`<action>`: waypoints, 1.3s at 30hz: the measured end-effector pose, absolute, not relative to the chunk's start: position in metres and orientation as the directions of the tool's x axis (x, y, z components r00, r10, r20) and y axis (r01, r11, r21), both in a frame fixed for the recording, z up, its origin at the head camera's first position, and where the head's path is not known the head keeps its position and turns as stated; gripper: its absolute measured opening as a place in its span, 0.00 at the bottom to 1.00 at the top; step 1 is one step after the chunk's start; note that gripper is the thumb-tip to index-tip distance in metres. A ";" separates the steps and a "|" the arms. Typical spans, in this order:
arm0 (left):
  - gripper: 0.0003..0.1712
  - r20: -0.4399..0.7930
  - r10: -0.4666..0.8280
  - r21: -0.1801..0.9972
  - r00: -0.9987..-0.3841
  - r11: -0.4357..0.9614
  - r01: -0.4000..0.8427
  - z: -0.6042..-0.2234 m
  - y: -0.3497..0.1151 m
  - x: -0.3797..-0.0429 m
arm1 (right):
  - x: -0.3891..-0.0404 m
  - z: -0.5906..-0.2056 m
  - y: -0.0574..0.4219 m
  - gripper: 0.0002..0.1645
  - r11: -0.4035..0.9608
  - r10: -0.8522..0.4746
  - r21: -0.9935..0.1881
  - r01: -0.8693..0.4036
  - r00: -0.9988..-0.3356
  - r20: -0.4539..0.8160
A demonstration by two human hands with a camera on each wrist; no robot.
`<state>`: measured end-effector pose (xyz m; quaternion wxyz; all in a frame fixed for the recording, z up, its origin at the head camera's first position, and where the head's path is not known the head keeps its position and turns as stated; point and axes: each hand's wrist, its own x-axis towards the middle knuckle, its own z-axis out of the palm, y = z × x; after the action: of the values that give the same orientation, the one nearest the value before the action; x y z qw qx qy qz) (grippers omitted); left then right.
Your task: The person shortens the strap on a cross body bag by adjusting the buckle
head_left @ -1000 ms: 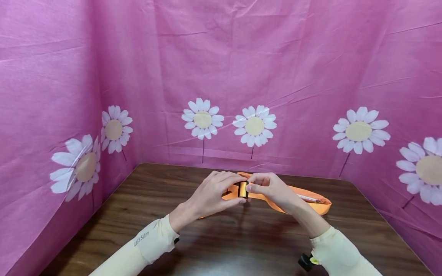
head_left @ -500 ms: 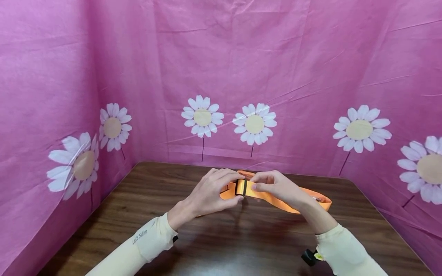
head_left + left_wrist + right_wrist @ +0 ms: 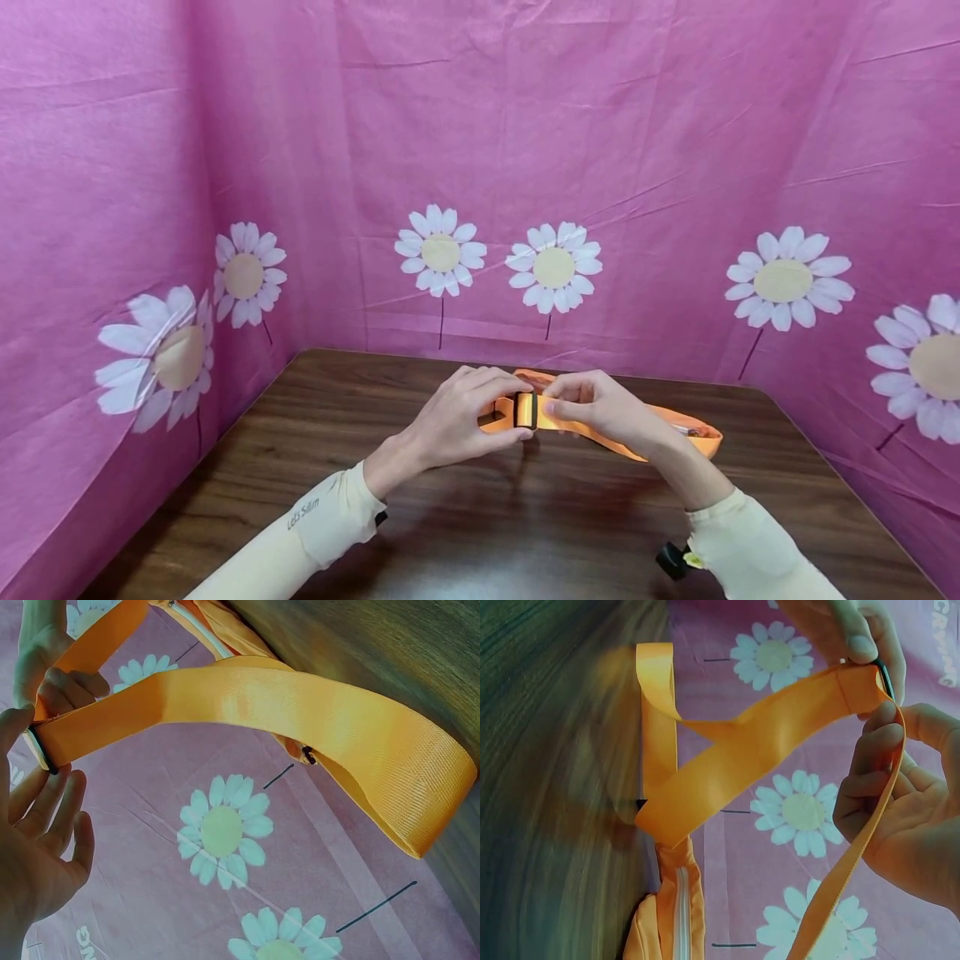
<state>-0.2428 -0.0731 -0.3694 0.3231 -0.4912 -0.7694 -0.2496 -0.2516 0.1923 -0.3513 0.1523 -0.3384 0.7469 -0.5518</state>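
Observation:
A wide orange strap runs through a black slide buckle, held up over the table. My left hand pinches that buckle at its top and bottom edges, between fingers and thumb. Just to its right, my right hand pinches the strap between thumb and curled fingers. In the right wrist view the strap leads down to an orange fabric pouch with a white zipper. The left wrist view shows a broad loop of strap bending back toward the pouch, which is partly hidden behind it.
The dark wood-grain table spreads beneath both hands. Pink cloth printed with white daisies hangs behind it and along both sides. A small black object sits by the right sleeve.
My right hand has slid a little to the right along the strap, away from the buckle, baring more strap between them. Over the last half second both hands stay nearly still.

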 end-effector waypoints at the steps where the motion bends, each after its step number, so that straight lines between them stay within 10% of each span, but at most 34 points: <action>1: 0.29 0.741 0.597 0.064 -0.307 0.393 0.917 -0.369 -0.073 -0.243 | -0.251 -0.351 0.191 0.10 0.168 -0.669 -0.926 -0.339 -0.729 0.146; 39: 0.29 0.745 0.590 0.088 -0.311 0.375 0.923 -0.367 -0.076 -0.242 | -0.251 -0.347 0.195 0.12 0.202 -0.668 -0.917 -0.344 -0.733 0.128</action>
<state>-0.2421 -0.0757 -0.3669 0.3176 -0.4936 -0.7661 -0.2620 -0.2509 0.1953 -0.3465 0.1506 -0.3327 0.7604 -0.5371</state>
